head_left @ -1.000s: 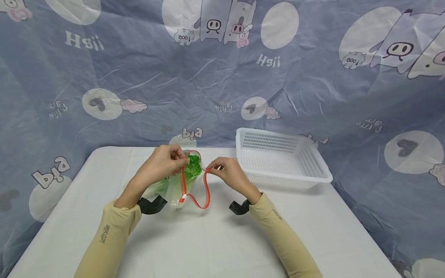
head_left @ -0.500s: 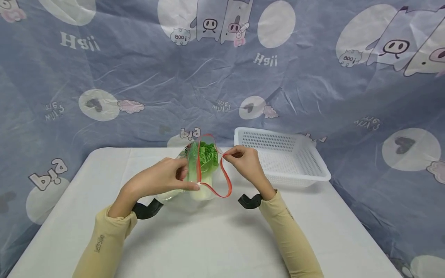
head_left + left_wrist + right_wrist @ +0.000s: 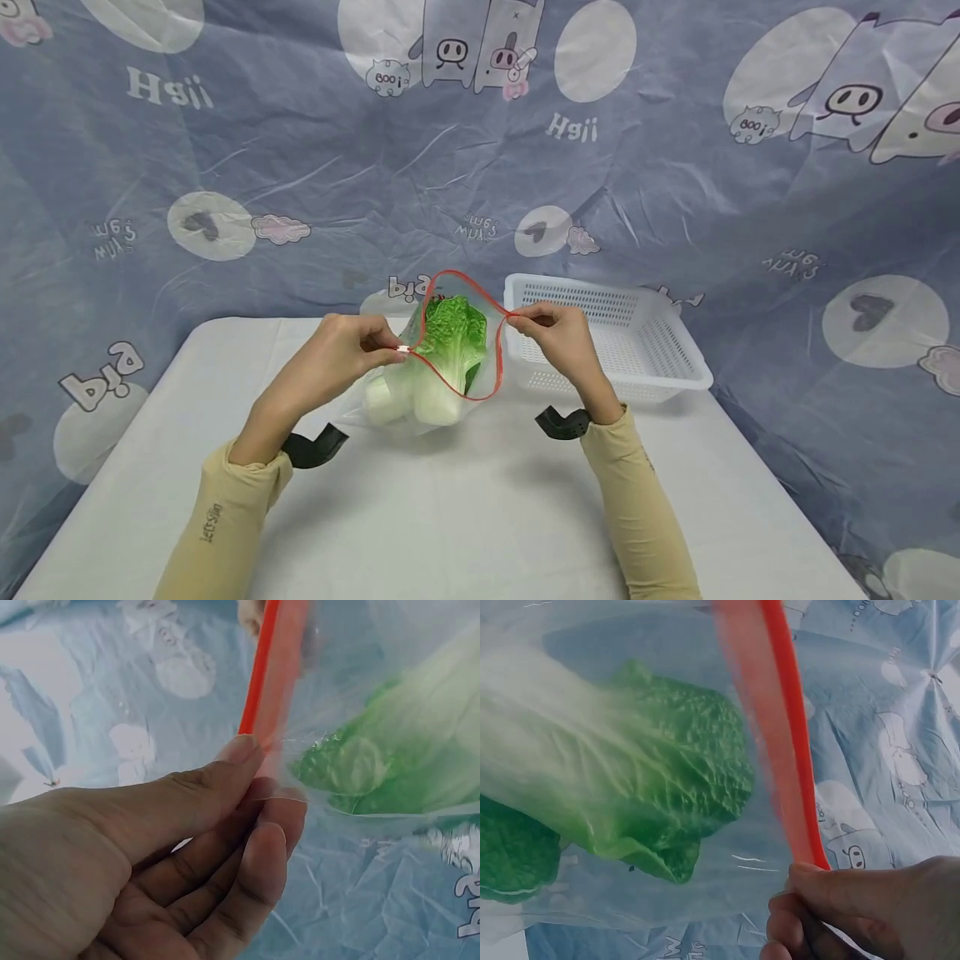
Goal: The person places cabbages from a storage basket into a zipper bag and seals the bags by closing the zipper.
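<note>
A clear zip bag with a red zip strip is held up over the table, its mouth spread into a loop. Inside lies a leafy green cabbage with a white stalk; a second white stalk shows beside it. My left hand pinches the left end of the strip by the white slider. On the other side my right hand pinches the strip's right end between thumb and finger. In the right wrist view the cabbage shows through the plastic, with another green leaf below it.
Behind my right hand stands a white perforated plastic basket on the white-covered table. A blue-grey printed cloth hangs at the table's back.
The bag's mouth has been pulled wider and turned toward me, so the cabbage shows more fully. My right hand has moved right and up; my left hand now pinches the strip at the slider.
</note>
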Available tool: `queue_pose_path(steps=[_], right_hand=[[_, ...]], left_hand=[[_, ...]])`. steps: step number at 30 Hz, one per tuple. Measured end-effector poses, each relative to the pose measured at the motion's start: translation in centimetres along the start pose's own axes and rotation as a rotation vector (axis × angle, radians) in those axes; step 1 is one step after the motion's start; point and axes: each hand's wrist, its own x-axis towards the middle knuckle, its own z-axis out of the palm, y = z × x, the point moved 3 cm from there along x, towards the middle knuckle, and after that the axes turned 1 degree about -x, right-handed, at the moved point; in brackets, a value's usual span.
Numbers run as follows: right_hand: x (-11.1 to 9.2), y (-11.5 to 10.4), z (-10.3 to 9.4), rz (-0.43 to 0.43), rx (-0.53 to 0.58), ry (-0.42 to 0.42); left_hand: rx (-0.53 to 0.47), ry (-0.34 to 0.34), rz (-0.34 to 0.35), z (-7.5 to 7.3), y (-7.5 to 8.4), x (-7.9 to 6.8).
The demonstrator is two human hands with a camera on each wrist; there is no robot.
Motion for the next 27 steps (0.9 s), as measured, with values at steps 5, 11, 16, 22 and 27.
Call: queue_pose_path(steps=[5, 11, 16, 22, 27], right_hand=[[0.2, 0.1, -0.5, -0.022, 0.023, 0.019], [0.3, 0.5, -1.0, -0.02, 0.024, 0.041], [0.3, 0.9, -2.1, 0.037, 0.04, 0.038], [0.4, 1.8, -3.6, 0.106, 0.046, -0.036], [0.6, 2.6, -3.8, 0.159, 0.062, -0.139]], left_hand=[[-0.021, 0.013, -0.066, -1.3, -1.0, 0.0], [0.027, 0.018, -0.077, -2.1, -1.9, 0.0], [0.025, 0.05, -0.116, -3.0, -3.1, 0.1], [-0.012, 0.076, -0.17, -4.2, -4.1, 0.1], [-0.045, 0.15, -0.188, -5.0, -3.3, -0.5]])
